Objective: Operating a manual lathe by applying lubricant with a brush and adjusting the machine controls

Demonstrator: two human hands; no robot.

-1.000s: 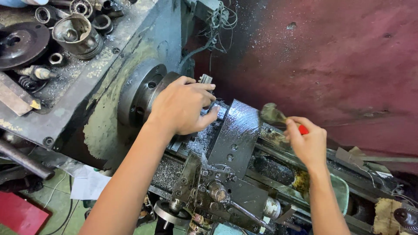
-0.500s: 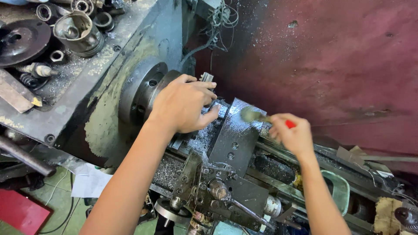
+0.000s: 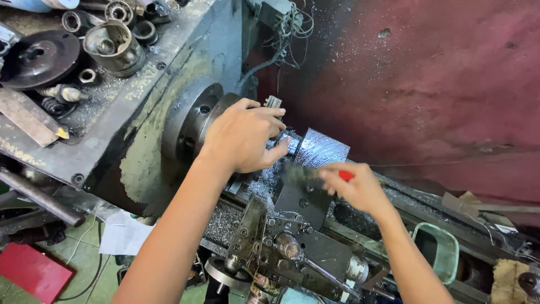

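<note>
A head-worn camera looks down on an old metal lathe [image 3: 169, 107] standing in front of a dark red wall [image 3: 427, 84]. The lathe's flat top [image 3: 67, 95] at upper left carries loose rings, a dark disc and a piston-like part. Metal chips lie thick over the lathe bed [image 3: 225, 219] and the dark carriage [image 3: 315, 169].

The left hand [image 3: 247, 138] lies spread over the round chuck [image 3: 194, 126], palm down, fingers curved onto it, touching rather than clamping. Whatever the chuck grips is hidden beneath the hand.

The right hand [image 3: 357, 188] is closed around a small brush with a red handle [image 3: 346, 175]. The bristle end [image 3: 295, 171] points left, blurred, just above the chip-covered carriage and just beside the left thumb.

The step in hand looks like brushing chips off the carriage by the chuck. The next stroke likely calls for short sweeps away from the chuck, with the left fingers kept out of the bristles' path and off the sharp chips.

A green-rimmed tray [image 3: 441, 253] sits low at right.
</note>
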